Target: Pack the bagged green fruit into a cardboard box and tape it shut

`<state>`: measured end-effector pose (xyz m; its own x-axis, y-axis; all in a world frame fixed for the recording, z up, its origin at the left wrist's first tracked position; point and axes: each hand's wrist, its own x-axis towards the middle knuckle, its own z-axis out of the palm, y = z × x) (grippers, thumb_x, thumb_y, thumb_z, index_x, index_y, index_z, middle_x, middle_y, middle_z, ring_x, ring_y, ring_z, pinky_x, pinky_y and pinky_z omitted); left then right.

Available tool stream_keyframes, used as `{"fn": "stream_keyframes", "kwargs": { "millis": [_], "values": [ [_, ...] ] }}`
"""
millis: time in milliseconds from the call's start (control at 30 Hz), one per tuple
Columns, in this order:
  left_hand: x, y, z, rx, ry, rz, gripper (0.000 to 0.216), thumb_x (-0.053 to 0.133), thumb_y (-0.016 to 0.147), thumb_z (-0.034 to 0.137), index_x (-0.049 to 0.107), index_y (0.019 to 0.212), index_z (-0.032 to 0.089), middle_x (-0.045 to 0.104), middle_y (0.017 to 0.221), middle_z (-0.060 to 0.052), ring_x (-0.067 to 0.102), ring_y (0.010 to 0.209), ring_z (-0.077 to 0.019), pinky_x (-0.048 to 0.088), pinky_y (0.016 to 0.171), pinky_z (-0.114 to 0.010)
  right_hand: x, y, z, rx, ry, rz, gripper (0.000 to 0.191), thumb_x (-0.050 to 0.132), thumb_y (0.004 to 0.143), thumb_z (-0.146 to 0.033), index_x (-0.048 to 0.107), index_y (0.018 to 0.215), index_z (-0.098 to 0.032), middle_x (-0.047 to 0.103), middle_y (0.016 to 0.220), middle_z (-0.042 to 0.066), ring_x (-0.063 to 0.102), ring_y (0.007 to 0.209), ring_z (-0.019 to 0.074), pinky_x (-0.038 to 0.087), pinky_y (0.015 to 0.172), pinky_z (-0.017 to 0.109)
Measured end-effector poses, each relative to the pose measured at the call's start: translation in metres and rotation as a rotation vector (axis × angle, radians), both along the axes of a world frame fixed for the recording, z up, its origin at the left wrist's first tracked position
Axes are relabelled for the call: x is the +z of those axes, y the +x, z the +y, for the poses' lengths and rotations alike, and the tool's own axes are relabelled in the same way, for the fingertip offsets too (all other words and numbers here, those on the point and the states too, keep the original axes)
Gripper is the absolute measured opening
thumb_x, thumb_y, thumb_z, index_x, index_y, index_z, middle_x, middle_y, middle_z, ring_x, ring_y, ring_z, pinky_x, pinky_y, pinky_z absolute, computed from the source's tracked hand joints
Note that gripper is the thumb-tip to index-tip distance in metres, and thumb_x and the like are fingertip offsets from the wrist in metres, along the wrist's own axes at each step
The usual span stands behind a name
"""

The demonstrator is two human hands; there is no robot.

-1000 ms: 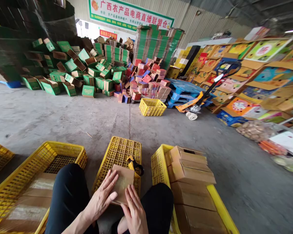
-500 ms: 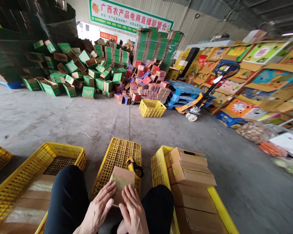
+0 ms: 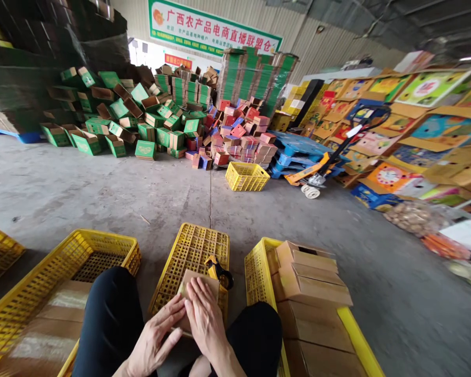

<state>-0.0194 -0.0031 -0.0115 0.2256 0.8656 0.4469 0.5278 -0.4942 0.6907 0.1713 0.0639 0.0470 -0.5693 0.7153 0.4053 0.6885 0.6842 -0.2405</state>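
At 6 o'clock, I have left hand [image 3: 155,335] and right hand [image 3: 207,317] outstretched on the carton [image 3: 213,288], clasping nothing; taped boxes [image 3: 60,317] look done at 8, other boxes [image 3: 314,319] (no tape visible) seem pending at 4.

Carton [image 3: 214,286]: brown | crate [image 3: 198,242]: yellow, grid-patterned | tape dispenser [image 3: 213,268]: yellow and black | trousers [image 3: 110,319]: dark, possibly navy

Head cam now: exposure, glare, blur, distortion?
Head view: opening washed out, upper-left stack sunk in shadow; head view: pale glare on tape across lower-left boxes, their outer end soft; head view: right-side cartons stretched and smeared toward the edge; head view: left hand and right hand on the box reasonably clear.
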Motion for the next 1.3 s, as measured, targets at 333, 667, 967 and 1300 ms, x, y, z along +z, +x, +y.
{"fn": "stream_keyframes", "kwargs": {
  "millis": [333,667,967,1300],
  "values": [
    [-0.006,0.002,-0.005,-0.004,0.053,-0.048,0.052,0.048,0.107,0.046,0.053,0.156,0.029,0.054,0.160,-0.007,0.048,0.149,-0.0269,0.046,0.119,-0.037,0.010,-0.001,0.002,0.142,-0.108,0.000,0.052,0.047,0.111,-0.042,0.048,0.158,-0.019,0.053,0.159,0.008,0.049,0.149,0.0267,0.044,0.124,0.048],
    [-0.012,0.001,-0.010,-0.022,-0.022,-0.073,0.056,0.045,0.107,0.051,0.051,0.158,0.029,0.053,0.161,-0.009,0.043,0.152,-0.0313,0.046,0.119,-0.047,0.024,0.000,-0.001,0.199,-0.161,0.117,0.037,0.043,0.112,-0.032,0.067,0.139,-0.024,0.070,0.142,0.004,0.060,0.139,0.0193,0.047,0.122,0.041],
    [-0.011,0.005,-0.010,0.039,-0.002,-0.116,0.060,0.047,0.106,0.052,0.043,0.162,0.032,0.051,0.162,-0.007,0.044,0.152,-0.0300,0.048,0.119,-0.044,0.009,-0.013,-0.003,0.086,-0.076,-0.003,0.054,0.051,0.109,-0.046,0.053,0.153,-0.015,0.056,0.156,0.010,0.055,0.145,0.0259,0.050,0.120,0.042],
    [-0.009,0.007,-0.014,0.101,-0.134,-0.403,0.059,0.038,0.104,0.065,0.059,0.146,0.029,0.063,0.150,-0.011,0.061,0.137,-0.0339,0.060,0.106,-0.047,0.010,0.002,-0.006,0.172,-0.088,0.094,0.041,0.050,0.109,-0.043,0.069,0.137,-0.020,0.069,0.144,0.008,0.060,0.140,0.0275,0.051,0.119,0.049]
  ]
}}
